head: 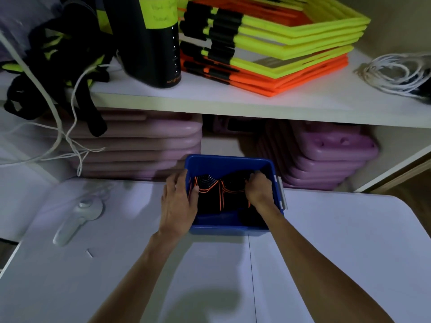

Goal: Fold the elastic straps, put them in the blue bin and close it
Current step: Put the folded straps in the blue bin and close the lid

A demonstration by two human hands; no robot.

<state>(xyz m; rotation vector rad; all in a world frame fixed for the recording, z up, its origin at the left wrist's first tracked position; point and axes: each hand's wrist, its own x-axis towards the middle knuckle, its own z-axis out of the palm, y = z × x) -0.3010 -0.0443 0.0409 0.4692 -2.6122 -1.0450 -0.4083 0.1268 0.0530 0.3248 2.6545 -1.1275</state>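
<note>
A white table [326,264] fills the lower half. At nine o'clock on it lies a small white handheld fan [78,216], and a tiny pale scrap [89,252] lies near it toward seven o'clock. Above runs a white shelf [233,102]. At twelve o'clock it carries a black cylinder [152,40] with a yellow label; at one o'clock, stacked yellow and orange frames [275,54]; at two o'clock, a coiled white rope [396,73]. Purple stacked boards [331,157] sit below.

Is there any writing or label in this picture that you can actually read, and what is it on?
Nothing can be read for certain.
Yellow-green tape label on the black cylinder: handwritten words, too blurred to read.
Small orange print near the cylinder's base: too small to read.
Blue bin, straps, orange and yellow frames: no text visible.
</note>
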